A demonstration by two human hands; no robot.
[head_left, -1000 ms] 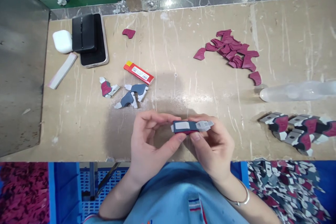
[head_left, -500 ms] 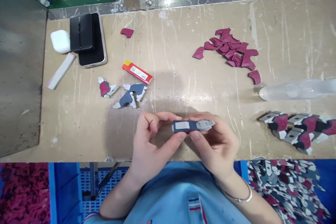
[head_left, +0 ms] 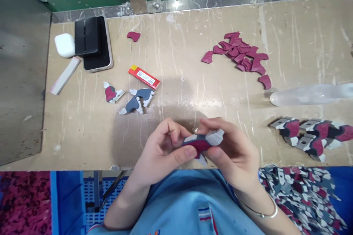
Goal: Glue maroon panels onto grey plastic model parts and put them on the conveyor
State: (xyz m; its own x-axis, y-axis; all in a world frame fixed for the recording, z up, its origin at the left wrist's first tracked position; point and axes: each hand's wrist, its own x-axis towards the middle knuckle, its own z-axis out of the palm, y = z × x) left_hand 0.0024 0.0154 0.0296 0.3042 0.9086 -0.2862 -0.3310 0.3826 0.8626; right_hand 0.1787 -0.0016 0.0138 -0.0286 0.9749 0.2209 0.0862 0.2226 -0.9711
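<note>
Above the table's front edge, a small plastic part (head_left: 200, 145) in grey, dark blue and maroon is held up, its maroon side tilted into sight. My left hand (head_left: 167, 150) pinches its left end, thumb across the front and fingers behind. At the other end, my right hand (head_left: 234, 150) has its thumb below the light grey tip and its fingers behind; their exact contact is hidden. To the left lie two grey-blue parts (head_left: 132, 105) without maroon and one part with a maroon face (head_left: 110, 93). Several assembled parts (head_left: 314, 136) sit at the right.
Loose maroon pieces (head_left: 239, 52) form a pile farther back. A red lighter-shaped object (head_left: 143, 77), phone-like device (head_left: 109, 51), black case (head_left: 86, 36) and white case (head_left: 65, 45) lie left. A translucent bottle-like object (head_left: 306, 94) lies right. Bins of maroon pieces (head_left: 26, 202) and mixed parts (head_left: 300, 198) stand below.
The held part has turned from its narrow grey-blue edge to show the maroon face and a lower grey point. The right hand's fingers have loosened and shifted slightly right.
</note>
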